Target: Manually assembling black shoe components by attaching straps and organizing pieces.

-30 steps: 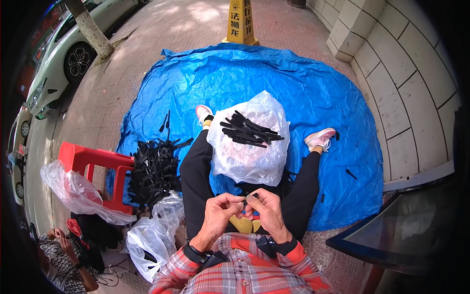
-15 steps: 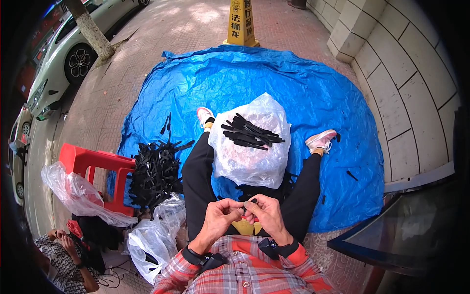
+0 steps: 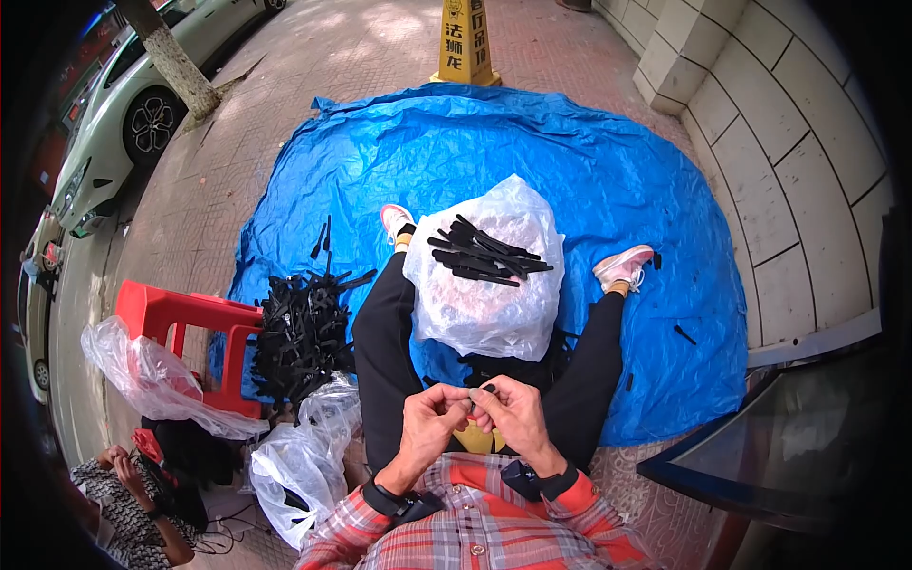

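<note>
Close together in front of my lap, both hands pinch a small dark strip (image 3: 488, 389); the fingers cover most of it. My left hand (image 3: 429, 418) has thumb and forefinger closed at its left end, and my right hand (image 3: 514, 410) grips it from the right. Just beyond them, between my outstretched legs, stands a bulky white plastic bag (image 3: 480, 323) whose contents show pinkish through the film. On its top lies a loose bunch of narrow black strips (image 3: 486, 252). A large tangled heap of similar black strips (image 3: 299, 342) sits left of my leg.
A blue tarp (image 3: 608, 180) spreads underneath. At left are a red plastic stool (image 3: 180, 313), a clear bag (image 3: 304, 465) and another person's hands (image 3: 123, 465). A dark-framed panel (image 3: 750, 465) stands at right, a yellow sign (image 3: 465, 47) beyond the tarp. Several strips lie scattered.
My hands stay together in nearly the same spot, with only a slight shift of the fingers. The other person's hands at left have moved a little.
</note>
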